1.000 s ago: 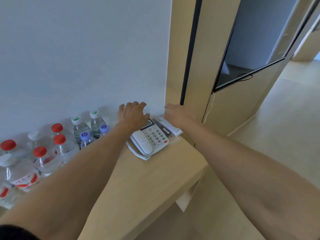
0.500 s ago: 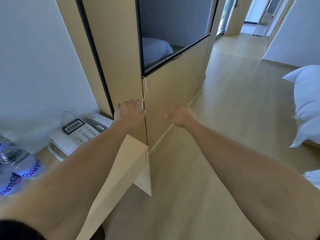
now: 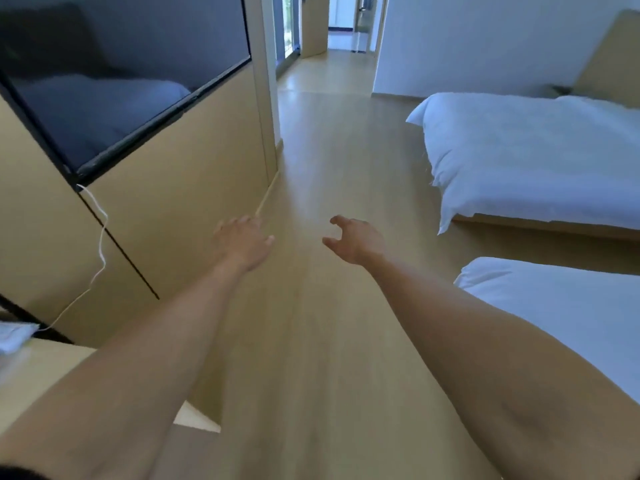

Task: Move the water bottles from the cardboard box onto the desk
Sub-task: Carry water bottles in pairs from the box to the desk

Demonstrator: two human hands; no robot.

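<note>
Both my arms reach forward over the wooden floor. My left hand (image 3: 244, 242) is empty, its fingers loose and slightly spread. My right hand (image 3: 353, 239) is also empty, with fingers loosely curled in the air. A corner of the light wooden desk (image 3: 38, 368) shows at the lower left. No water bottles and no cardboard box are in view.
A wall-mounted dark TV (image 3: 114, 81) hangs on a wooden panel at the left, with a white cable (image 3: 100, 244) dangling below it. Two beds with white covers (image 3: 533, 157) stand at the right. A hallway (image 3: 332, 64) opens ahead.
The view has swung right, away from the desk, the phone and the bottles, toward the floor and beds. Both hands have left the desk and hang empty in the air.
</note>
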